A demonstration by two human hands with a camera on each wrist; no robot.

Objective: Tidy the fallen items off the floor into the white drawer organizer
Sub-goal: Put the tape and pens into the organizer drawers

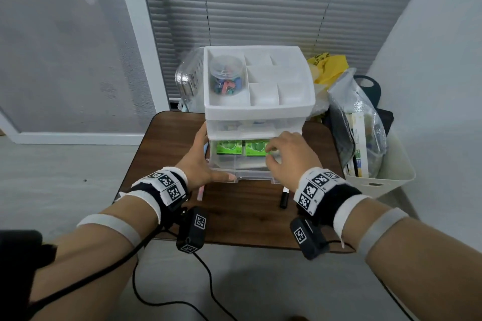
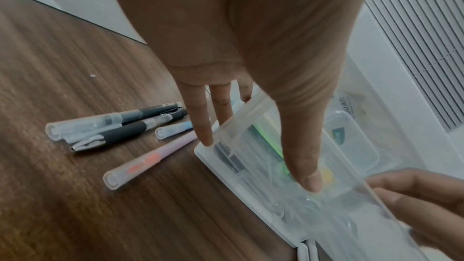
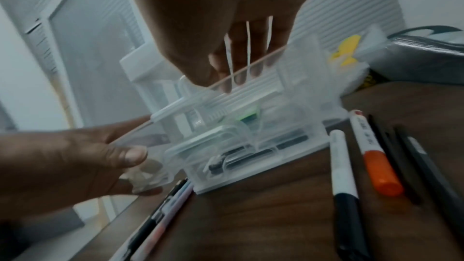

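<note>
The white drawer organizer (image 1: 258,109) stands on a small wooden table (image 1: 234,219). Its clear bottom drawer (image 1: 250,178) is pulled out and holds two green boxes (image 1: 229,147). My left hand (image 1: 206,161) grips the drawer's left front corner, with the fingers (image 2: 200,118) along the side and the thumb (image 2: 301,156) over the front rim. My right hand (image 1: 270,156) reaches into the drawer at the right with loosely curled fingers (image 3: 241,66); I see nothing held between them. Several pens (image 2: 113,126) lie on the table left of the organizer. A black-and-white marker (image 3: 344,166) and an orange marker (image 3: 376,166) lie to its right.
A clear jar of clips (image 1: 227,75) sits in the organizer's top tray. A white bin (image 1: 386,180) with a silver bag stands on the floor at the right. A clear container (image 1: 187,75) and a yellow bag (image 1: 328,65) are behind. Cables trail below my wrists.
</note>
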